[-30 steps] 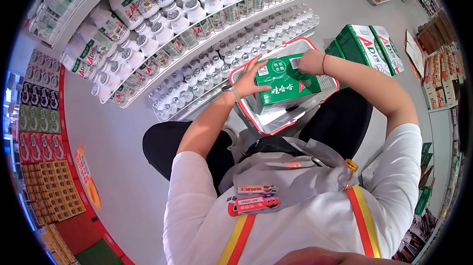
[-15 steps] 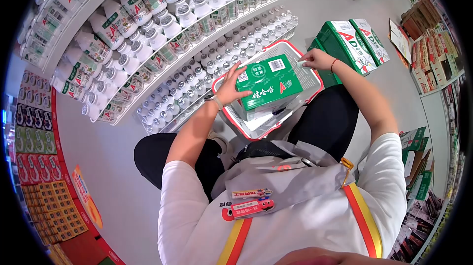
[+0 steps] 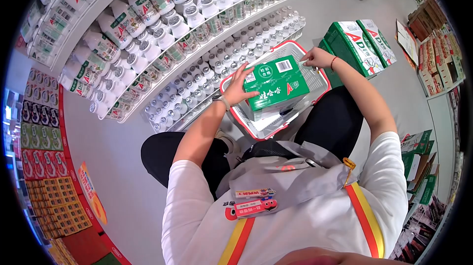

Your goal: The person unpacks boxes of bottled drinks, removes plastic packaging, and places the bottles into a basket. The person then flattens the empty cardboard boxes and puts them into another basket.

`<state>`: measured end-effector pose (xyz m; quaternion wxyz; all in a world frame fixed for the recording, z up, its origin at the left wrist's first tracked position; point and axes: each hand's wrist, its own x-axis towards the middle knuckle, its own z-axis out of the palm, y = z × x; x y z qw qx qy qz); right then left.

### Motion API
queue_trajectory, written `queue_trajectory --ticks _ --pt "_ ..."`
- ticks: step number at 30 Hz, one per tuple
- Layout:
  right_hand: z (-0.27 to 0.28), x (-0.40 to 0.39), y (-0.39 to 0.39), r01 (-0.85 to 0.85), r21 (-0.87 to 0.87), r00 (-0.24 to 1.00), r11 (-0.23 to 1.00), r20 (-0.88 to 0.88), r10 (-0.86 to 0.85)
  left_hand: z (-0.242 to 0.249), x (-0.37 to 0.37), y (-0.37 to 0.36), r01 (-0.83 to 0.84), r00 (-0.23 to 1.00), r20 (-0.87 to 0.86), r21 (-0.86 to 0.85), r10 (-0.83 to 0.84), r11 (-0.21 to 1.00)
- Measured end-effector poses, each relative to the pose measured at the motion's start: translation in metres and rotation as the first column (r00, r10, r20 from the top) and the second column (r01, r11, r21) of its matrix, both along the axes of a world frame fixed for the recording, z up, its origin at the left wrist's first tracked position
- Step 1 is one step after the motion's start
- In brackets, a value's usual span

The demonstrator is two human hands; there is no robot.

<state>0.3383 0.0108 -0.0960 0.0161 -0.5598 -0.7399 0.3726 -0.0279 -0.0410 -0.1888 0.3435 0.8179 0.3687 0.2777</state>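
Red and yellow packs (image 3: pixel 51 166) lined the low shelving far to the left of the left hand (image 3: pixel 240 89), curving along a pale grey floor (image 3: pixel 118 166). Above and left of that hand ran white shelves (image 3: pixel 148 87) packed with white bottles (image 3: pixel 162 23) bearing green labels, the larger ones on the upper tiers and small foil-capped ones on the tier nearest the hand. The person crouched on the floor in dark trousers and a white top with red-and-yellow straps.

The left hand lay flat, fingers spread, against the left end of a green carton (image 3: pixel 277 83), touching it rather than wrapping it. The carton sat tilted inside a red-rimmed basket (image 3: pixel 290 122) between the two hands, resting on white sheets with a dark pen showing beneath it. The right hand (image 3: pixel 318 58), with a red cord at the wrist, was at the carton's far right corner by the basket rim; its fingers were pinched together on what looked like a thin strip there, though I could not tell for sure whether it was gripped.

Just right of that hand two larger green boxes (image 3: pixel 359 43) lay on the floor. Farther right stood more shelving (image 3: pixel 438 63) with red packs, and flattened green cartons (image 3: pixel 419 156) lay at the right edge.
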Motion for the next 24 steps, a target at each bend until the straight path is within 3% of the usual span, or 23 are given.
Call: queue_trajectory --ticks 2,4,8,10,17,19,24 --pt "0.002 0.0 -0.002 0.003 -0.02 1.0 1.0 -0.008 -0.004 -0.001 0.0 0.001 0.0 1.0 0.007 -0.003 0.0 1.0" --pt "0.012 -0.002 -0.009 0.064 -0.148 0.998 0.987 0.015 -0.062 -0.001 0.0 0.001 -0.006 1.0 -0.009 0.01 0.006 1.0" --pt "0.0 0.005 -0.006 0.022 -0.102 0.999 0.995 -0.031 -0.026 0.0 0.0 0.001 -0.012 1.0 -0.008 0.01 0.012 1.0" --pt "0.007 -0.001 -0.01 0.097 -0.124 0.994 0.988 -0.042 -0.103 -0.001 0.0 0.001 0.0 0.999 0.035 0.001 0.0 1.0" --pt "0.012 -0.005 -0.017 0.106 -0.155 0.992 0.982 -0.048 -0.114 -0.001 -0.001 0.0 0.002 1.0 0.012 0.016 -0.002 1.0" --pt "0.014 -0.005 -0.022 0.006 -0.145 1.0 0.989 0.012 -0.004 -0.002 -0.002 0.0 0.014 1.0 0.019 0.026 -0.015 1.0" --pt "0.015 0.002 -0.033 -0.048 -0.135 0.997 0.99 0.046 0.055 -0.004 -0.002 0.0 0.007 1.0 0.001 0.022 -0.007 1.0"
